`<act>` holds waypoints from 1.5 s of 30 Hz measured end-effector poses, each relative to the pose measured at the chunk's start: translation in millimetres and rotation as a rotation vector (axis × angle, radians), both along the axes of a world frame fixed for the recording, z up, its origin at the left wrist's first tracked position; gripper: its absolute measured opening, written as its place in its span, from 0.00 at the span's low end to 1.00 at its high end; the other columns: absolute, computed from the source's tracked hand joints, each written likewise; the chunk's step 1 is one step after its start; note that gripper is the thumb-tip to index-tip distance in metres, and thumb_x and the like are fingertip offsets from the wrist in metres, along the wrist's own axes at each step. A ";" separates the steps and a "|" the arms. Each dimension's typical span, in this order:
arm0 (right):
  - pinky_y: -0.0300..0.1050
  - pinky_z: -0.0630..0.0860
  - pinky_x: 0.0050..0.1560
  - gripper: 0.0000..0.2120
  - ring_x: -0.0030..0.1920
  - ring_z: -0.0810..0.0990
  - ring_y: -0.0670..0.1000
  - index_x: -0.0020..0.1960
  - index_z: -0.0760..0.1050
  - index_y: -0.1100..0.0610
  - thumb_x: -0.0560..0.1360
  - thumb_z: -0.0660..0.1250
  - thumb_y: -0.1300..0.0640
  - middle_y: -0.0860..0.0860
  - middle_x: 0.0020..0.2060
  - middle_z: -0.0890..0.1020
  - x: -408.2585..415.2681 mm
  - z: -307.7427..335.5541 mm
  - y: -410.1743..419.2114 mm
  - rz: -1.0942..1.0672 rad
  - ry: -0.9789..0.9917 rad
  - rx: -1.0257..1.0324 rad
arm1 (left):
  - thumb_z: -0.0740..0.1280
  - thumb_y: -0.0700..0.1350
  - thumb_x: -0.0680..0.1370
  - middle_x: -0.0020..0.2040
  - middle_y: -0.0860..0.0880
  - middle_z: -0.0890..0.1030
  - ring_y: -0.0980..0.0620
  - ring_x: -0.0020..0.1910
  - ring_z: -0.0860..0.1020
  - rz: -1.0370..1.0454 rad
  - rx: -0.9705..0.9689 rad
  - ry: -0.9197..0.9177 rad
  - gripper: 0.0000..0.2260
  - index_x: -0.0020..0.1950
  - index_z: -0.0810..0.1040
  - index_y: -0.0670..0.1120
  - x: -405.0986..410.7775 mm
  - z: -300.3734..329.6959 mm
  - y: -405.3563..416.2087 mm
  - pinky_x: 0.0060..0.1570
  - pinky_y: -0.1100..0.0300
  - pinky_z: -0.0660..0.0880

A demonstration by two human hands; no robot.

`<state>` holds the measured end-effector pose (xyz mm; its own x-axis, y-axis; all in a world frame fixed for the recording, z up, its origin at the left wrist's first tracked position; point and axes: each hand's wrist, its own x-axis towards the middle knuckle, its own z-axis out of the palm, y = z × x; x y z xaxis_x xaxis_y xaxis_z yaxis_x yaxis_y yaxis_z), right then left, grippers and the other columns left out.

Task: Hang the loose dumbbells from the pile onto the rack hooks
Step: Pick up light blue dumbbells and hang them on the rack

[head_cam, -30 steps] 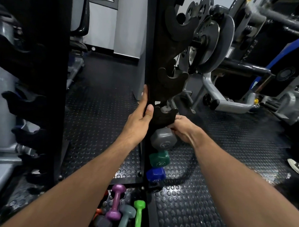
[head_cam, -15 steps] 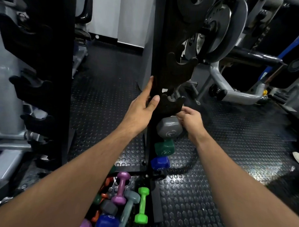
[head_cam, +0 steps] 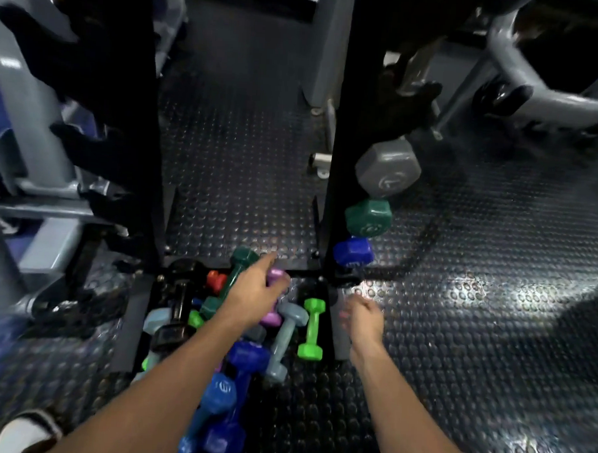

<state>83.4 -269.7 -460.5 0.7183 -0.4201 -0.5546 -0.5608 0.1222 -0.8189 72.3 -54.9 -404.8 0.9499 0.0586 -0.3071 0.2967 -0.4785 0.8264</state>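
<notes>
Several loose dumbbells lie in a pile on the rack's base tray (head_cam: 136, 322): a purple one (head_cam: 277, 277), a dark green one (head_cam: 240, 266), a pale grey-blue one (head_cam: 287, 335), a bright green one (head_cam: 312, 324), blue ones (head_cam: 247, 361) and a black one (head_cam: 177, 310). My left hand (head_cam: 253, 294) lies over the purple dumbbell's handle with the index finger stretched out; its grip is hidden. My right hand (head_cam: 362, 318) hovers empty right of the tray, fingers loose. On the black rack upright (head_cam: 345, 142) hang a grey (head_cam: 387, 168), a green (head_cam: 368, 217) and a blue dumbbell (head_cam: 353, 251).
A second black upright with empty hooks (head_cam: 138, 116) stands on the left, with grey machine frames (head_cam: 31, 118) behind it. Another grey machine (head_cam: 543, 93) is at the back right. Studded rubber floor (head_cam: 493, 303) surrounds the rack. My shoe (head_cam: 24, 433) shows at the bottom left.
Both hands have left the rack hook by the hung grey dumbbell and dropped to the pile. My view has tilted down, and the left hand now rests on the purple dumbbell.
</notes>
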 end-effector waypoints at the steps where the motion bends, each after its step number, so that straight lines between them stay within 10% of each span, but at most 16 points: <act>1: 0.37 0.69 0.28 0.07 0.34 0.74 0.49 0.53 0.76 0.57 0.81 0.62 0.67 0.53 0.38 0.78 -9.6 -13.0 2.3 0.048 0.054 -0.010 | 0.70 0.50 0.79 0.63 0.48 0.82 0.50 0.58 0.81 -0.032 0.024 0.047 0.23 0.74 0.72 0.50 -9.7 -16.2 0.4 0.60 0.54 0.77; 12: 0.45 0.74 0.51 0.16 0.57 0.82 0.59 0.61 0.82 0.56 0.75 0.73 0.52 0.58 0.54 0.85 -13.2 -86.7 18.4 0.789 0.200 -0.563 | 0.74 0.52 0.71 0.55 0.49 0.79 0.49 0.52 0.79 -0.135 0.171 0.224 0.21 0.62 0.78 0.48 -84.4 -124.3 -47.2 0.54 0.53 0.76; 21: 0.52 0.76 0.64 0.26 0.61 0.79 0.63 0.69 0.76 0.56 0.73 0.73 0.51 0.60 0.61 0.79 48.2 -122.7 39.7 1.218 0.027 -0.836 | 0.76 0.49 0.75 0.41 0.45 0.78 0.48 0.38 0.77 0.975 -0.672 0.846 0.11 0.46 0.77 0.44 -100.8 -174.0 -100.2 0.39 0.54 0.76; 25: 0.50 0.75 0.61 0.27 0.61 0.79 0.63 0.69 0.74 0.59 0.73 0.75 0.51 0.61 0.61 0.79 59.6 -135.7 45.6 1.353 0.050 -0.858 | 0.78 0.53 0.73 0.44 0.45 0.78 0.50 0.39 0.75 1.159 -0.803 0.818 0.17 0.50 0.79 0.41 -104.2 -196.5 -97.8 0.37 0.56 0.74; 30: 0.51 0.75 0.62 0.29 0.62 0.79 0.61 0.70 0.71 0.58 0.75 0.74 0.47 0.59 0.62 0.80 65.7 -154.6 47.6 1.457 0.103 -0.865 | 0.78 0.48 0.74 0.56 0.43 0.82 0.44 0.58 0.80 1.237 -0.938 0.702 0.17 0.57 0.78 0.43 -95.0 -218.5 -101.3 0.58 0.48 0.80; 45: 0.52 0.77 0.61 0.21 0.61 0.78 0.57 0.66 0.75 0.55 0.77 0.71 0.48 0.55 0.58 0.80 51.6 -126.1 31.3 1.500 -0.011 -1.017 | 0.75 0.41 0.76 0.53 0.38 0.78 0.41 0.51 0.81 1.262 -0.976 0.818 0.10 0.52 0.76 0.43 -95.4 -206.5 -114.0 0.38 0.53 0.80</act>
<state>135.0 -238.4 -586.5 0.7667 0.3819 -0.5160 0.2935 -0.9234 -0.2473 -23.1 -168.9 -611.3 0.0827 0.0829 -0.9931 0.4968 0.8605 0.1132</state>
